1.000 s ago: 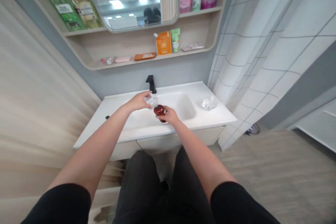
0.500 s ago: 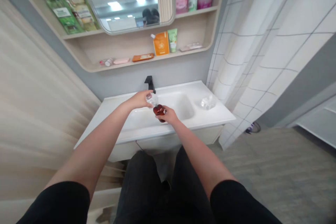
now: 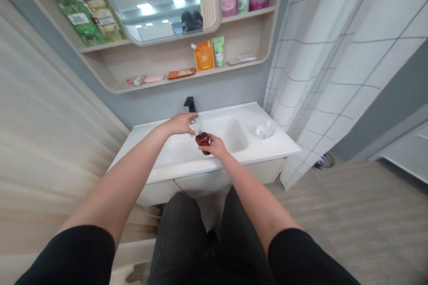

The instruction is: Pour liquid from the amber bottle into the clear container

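Over the white sink point(image 3: 234, 136), my right hand point(image 3: 216, 146) is closed around a small dark red-brown bottle point(image 3: 202, 139), which is tilted. My left hand point(image 3: 181, 124) is curled around a clear, see-through piece point(image 3: 195, 128) at the bottle's upper end. Whether that piece is a cap or part of the bottle I cannot tell; the fingers hide some of it. Just behind my left hand stands the black faucet point(image 3: 190, 103).
A clear crumpled-looking object point(image 3: 265, 130) lies on the counter to the right. Above the sink, a shelf holds an orange pouch point(image 3: 204, 56), a green tube point(image 3: 218, 50) and a flat orange packet point(image 3: 181, 73). A mirror point(image 3: 157, 0) and several bottles are higher up.
My left hand and the clear piece have shifted slightly, showing more of the clear part beside the bottle. My right hand and the bottle stay nearly in place.
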Demonstrator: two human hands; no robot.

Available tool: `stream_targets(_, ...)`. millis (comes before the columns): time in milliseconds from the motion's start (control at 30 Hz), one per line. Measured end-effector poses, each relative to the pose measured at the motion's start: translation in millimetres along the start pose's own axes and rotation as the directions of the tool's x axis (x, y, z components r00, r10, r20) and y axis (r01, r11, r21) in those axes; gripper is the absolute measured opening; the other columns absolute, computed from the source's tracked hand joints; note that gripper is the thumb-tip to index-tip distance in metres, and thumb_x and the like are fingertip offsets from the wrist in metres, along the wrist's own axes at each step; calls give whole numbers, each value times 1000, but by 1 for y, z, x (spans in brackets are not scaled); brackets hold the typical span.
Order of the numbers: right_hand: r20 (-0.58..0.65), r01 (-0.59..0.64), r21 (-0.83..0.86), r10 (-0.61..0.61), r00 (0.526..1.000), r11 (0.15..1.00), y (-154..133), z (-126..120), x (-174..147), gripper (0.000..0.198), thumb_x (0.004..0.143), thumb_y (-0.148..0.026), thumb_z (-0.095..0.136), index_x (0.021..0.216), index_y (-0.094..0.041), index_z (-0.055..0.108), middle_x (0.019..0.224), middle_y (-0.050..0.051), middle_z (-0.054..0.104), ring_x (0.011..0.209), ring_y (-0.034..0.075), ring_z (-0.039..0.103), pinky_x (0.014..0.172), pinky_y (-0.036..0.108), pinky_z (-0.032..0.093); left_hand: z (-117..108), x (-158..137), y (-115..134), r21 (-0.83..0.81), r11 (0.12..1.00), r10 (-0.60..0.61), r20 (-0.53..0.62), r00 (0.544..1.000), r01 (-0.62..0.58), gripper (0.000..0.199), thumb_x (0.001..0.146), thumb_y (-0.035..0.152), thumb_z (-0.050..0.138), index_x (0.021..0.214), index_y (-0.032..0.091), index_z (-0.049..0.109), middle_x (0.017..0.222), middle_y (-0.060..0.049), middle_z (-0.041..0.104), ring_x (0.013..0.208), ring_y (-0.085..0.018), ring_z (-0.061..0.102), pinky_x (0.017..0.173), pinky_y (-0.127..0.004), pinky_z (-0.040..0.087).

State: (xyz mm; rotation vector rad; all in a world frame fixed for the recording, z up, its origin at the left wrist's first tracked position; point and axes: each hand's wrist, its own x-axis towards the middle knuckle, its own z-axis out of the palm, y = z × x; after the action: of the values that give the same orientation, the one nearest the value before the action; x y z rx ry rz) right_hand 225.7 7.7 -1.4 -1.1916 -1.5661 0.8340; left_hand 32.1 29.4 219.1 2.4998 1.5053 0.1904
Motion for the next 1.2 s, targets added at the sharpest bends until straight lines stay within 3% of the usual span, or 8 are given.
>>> stream_targets(300, -11, -11, 38, 12, 1000, 999, -4, -1, -1, 75, 64, -51, 99, 131, -24, 79, 102, 2, 82, 84, 23, 70, 82, 33, 55, -7, 7, 8, 43, 999, 26, 24, 999, -27, 103, 64, 38, 97, 159, 22, 60, 144, -11, 76, 130, -33, 73, 114, -38, 55)
stream_targets(533, -63, 10, 53, -7, 998, 999, -9, -3, -2, 80, 64, -51, 99, 136, -25, 77, 115, 3, 83, 94, 25, 72, 90, 35, 56, -9, 19, 8, 68, 995, 68, 37, 997, -71, 105, 64, 42, 98, 159, 24, 60, 142, -10, 77, 129, -32, 74, 112, -36, 56)
stream_targets(767, -70, -19, 60, 23, 997, 998, -15, -6, -4, 78, 64, -51, 99, 133, -23, 78, 107, 3, 83, 90, 24, 71, 86, 34, 57, -13, 23, 15, 69, 993, 95, 42, 995, -97, 106, 60, 40, 99, 158, 23, 61, 141, -12, 77, 127, -35, 75, 110, -38, 55)
stream_targets(1200, -80, -3, 60, 8, 997, 998, -18, -7, -5, 75, 67, -50, 98, 133, -23, 78, 113, 4, 83, 96, 26, 72, 90, 36, 58, -16, 30, 20, 109, 987, 110, 90, 990, -120, 97, 62, 41, 97, 152, 25, 65, 142, -11, 77, 128, -35, 74, 109, -37, 55)
